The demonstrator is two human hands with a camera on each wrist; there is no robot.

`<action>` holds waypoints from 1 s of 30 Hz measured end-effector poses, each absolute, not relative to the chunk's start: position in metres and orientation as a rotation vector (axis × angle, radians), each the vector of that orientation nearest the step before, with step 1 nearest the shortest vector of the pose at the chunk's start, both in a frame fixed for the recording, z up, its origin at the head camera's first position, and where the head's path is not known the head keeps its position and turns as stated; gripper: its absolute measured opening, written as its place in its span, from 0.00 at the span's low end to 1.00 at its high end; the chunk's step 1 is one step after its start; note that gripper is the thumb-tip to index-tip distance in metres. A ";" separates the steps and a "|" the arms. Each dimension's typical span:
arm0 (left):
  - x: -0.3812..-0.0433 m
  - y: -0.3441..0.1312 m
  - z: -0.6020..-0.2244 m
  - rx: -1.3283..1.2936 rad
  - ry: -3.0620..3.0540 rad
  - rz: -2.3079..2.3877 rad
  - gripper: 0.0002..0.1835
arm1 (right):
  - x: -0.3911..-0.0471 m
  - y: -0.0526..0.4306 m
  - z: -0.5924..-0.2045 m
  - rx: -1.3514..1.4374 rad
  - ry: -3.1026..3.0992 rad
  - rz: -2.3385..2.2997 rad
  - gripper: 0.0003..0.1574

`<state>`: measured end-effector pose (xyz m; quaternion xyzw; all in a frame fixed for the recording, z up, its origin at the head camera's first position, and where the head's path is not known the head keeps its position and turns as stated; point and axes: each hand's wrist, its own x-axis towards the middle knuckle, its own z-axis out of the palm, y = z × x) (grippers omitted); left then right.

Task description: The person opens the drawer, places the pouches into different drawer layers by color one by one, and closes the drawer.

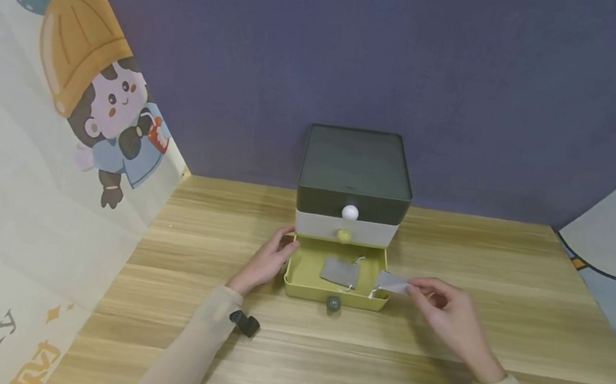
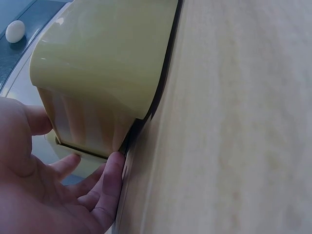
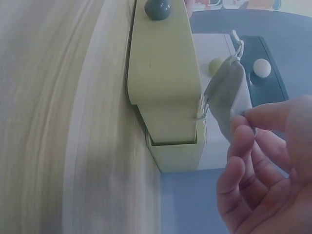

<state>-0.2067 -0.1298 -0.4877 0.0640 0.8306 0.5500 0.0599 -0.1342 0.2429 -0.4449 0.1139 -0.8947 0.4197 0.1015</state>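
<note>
A small three-tier drawer cabinet (image 1: 359, 160) stands against the dark back wall, with its yellow-green bottom drawer (image 1: 306, 292) pulled out. Inside the drawer lies a grey drawstring pouch (image 1: 339, 272) with white cords. My right hand (image 1: 452, 315) pinches a second grey drawstring pouch (image 3: 226, 90) by its end, between thumb and fingertips. That pouch hangs at the drawer's right edge, its cord end toward the drawer. My left hand (image 1: 266, 264) rests at the drawer's left side, its fingers (image 2: 112, 178) reaching the cabinet's lower body and holding nothing loose.
The cabinet has a dark top tier with a white knob (image 1: 349, 212), a white middle tier with a yellow-green knob (image 1: 344, 235), and a dark knob (image 1: 333, 303) on the bottom drawer. Beneath is a wood-grain table (image 1: 319, 375). A cartoon-printed sheet (image 1: 6, 178) borders the left side.
</note>
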 end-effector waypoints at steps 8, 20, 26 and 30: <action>-0.207 -0.129 -0.487 0.183 2.511 1.670 0.31 | -0.137 0.237 -0.445 0.342 -2.655 1.238 0.10; -0.208 -0.130 -0.490 0.194 2.512 1.670 0.31 | -0.145 0.223 -0.445 0.407 -2.650 1.254 0.08; -0.208 -0.131 -0.490 0.186 2.515 1.672 0.32 | -0.150 0.218 -0.446 0.452 -2.632 1.293 0.08; -0.207 -0.130 -0.489 0.187 2.506 1.688 0.32 | -0.153 0.216 -0.446 0.456 -2.634 1.291 0.08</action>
